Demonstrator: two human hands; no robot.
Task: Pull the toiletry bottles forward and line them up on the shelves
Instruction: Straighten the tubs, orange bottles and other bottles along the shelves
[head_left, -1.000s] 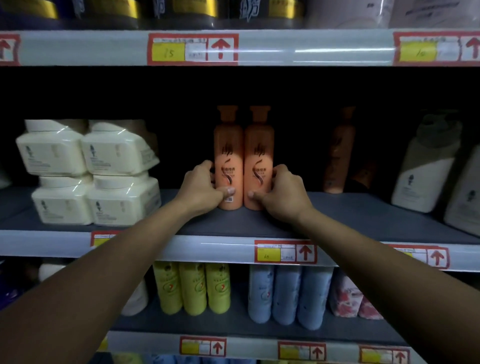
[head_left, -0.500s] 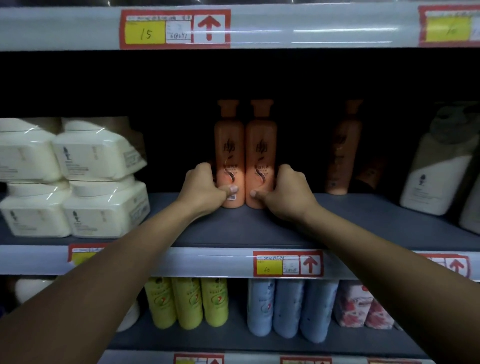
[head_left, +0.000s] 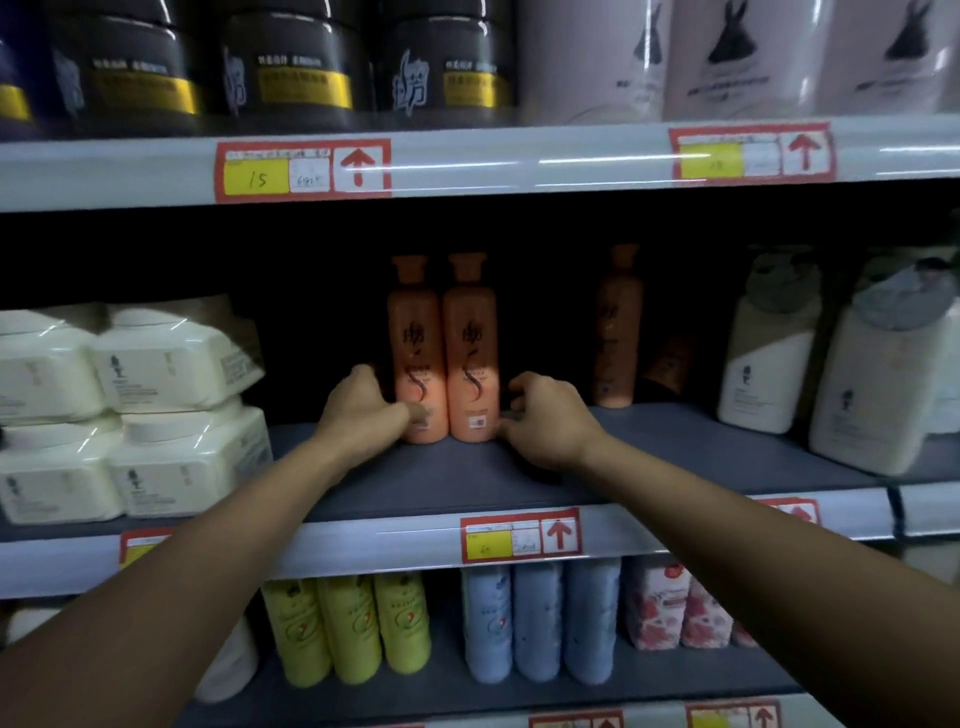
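Observation:
Two orange bottles stand upright side by side, touching, in the middle of the grey middle shelf, set back from its front edge. My left hand grips the left orange bottle low down, thumb across its front. My right hand sits just right of the right orange bottle, fingers curled and apart from it, thumb tip at its edge. A third orange bottle stands deeper back to the right, with a smaller one lying in shadow beside it.
Stacked cream tubs fill the shelf's left side. White pump bottles stand at the right. Black jars and pale bottles sit on the shelf above. Yellow bottles, blue bottles and floral packs line the shelf below.
My right thumb has come off the front of the right orange bottle and the hand has eased away. My left hand keeps its grip. The view has tilted up.

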